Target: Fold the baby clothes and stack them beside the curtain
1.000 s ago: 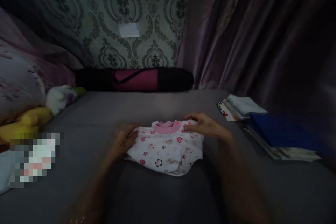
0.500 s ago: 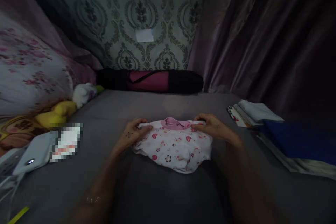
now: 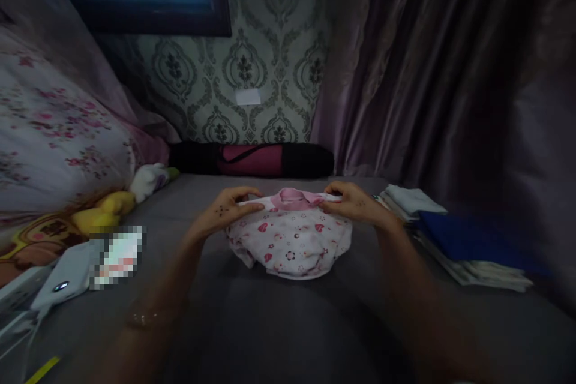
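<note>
A small white shirt (image 3: 292,240) with pink hearts and flowers and a pink collar is held up at its shoulders, with its lower edge bunched near the grey sheet (image 3: 252,336). My left hand (image 3: 227,209) pinches the left shoulder between thumb and fingers. On the other side of the collar, my right hand (image 3: 351,201) grips the right shoulder the same way. Both hands are closed on the cloth, and the fingertips behind it are partly hidden.
Folded clothes, a dark blue one (image 3: 463,240) and a pale one (image 3: 414,199), lie at the right. To the left are a white power bank (image 3: 67,276), cables and plush toys (image 3: 105,210). A black and pink long bag (image 3: 252,159) rests against the wall.
The view has tilted up, bringing the barred window into sight. Both hands have raised the shirt's shoulders somewhat, and its collar stands more upright.
</note>
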### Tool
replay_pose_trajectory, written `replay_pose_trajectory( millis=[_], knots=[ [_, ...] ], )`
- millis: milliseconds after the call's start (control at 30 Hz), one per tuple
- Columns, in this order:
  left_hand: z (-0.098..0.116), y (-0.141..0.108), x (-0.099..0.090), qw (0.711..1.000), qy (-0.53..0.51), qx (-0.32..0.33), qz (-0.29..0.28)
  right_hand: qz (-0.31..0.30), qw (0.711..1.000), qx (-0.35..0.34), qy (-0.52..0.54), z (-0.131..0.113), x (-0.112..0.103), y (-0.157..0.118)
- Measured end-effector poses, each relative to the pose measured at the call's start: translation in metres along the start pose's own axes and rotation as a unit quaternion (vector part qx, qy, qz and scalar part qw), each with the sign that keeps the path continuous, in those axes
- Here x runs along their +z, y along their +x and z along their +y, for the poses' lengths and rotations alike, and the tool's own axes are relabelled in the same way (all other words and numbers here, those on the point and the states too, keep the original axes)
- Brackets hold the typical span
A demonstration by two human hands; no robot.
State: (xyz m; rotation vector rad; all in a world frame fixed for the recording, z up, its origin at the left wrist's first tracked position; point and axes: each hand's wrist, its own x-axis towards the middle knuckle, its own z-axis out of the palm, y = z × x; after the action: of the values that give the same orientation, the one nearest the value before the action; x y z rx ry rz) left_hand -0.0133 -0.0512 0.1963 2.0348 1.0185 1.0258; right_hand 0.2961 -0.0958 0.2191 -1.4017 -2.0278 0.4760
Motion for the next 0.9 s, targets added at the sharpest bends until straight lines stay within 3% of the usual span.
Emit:
replay_pose_trajectory(
  millis=[233,367,533,700,833,900],
  knots=[
    [0.052,0.020,-0.016,0.996,0.028,0.083,0.031,0.108,0.989,-0.047,-0.087,-0.038,-0.045,-0.012],
    [0.084,0.038,-0.026,0.987,0.086,0.132,0.043,0.184,0.969,-0.083,-0.141,-0.055,-0.073,-0.012],
    [0.111,0.063,-0.036,0.971,0.161,0.167,0.051,0.230,0.938,-0.090,-0.241,-0.076,-0.102,-0.011],
    [0.127,0.079,-0.054,0.974,0.153,0.166,-0.003,0.197,0.917,-0.062,-0.342,-0.080,-0.124,0.000],
    [0.138,0.081,-0.076,0.989,0.067,0.083,-0.103,0.082,0.968,-0.044,-0.234,-0.070,-0.145,0.013],
    [0.140,0.082,-0.085,0.992,0.045,0.058,-0.101,0.064,0.989,-0.049,-0.126,-0.068,-0.153,0.018]
  ],
)
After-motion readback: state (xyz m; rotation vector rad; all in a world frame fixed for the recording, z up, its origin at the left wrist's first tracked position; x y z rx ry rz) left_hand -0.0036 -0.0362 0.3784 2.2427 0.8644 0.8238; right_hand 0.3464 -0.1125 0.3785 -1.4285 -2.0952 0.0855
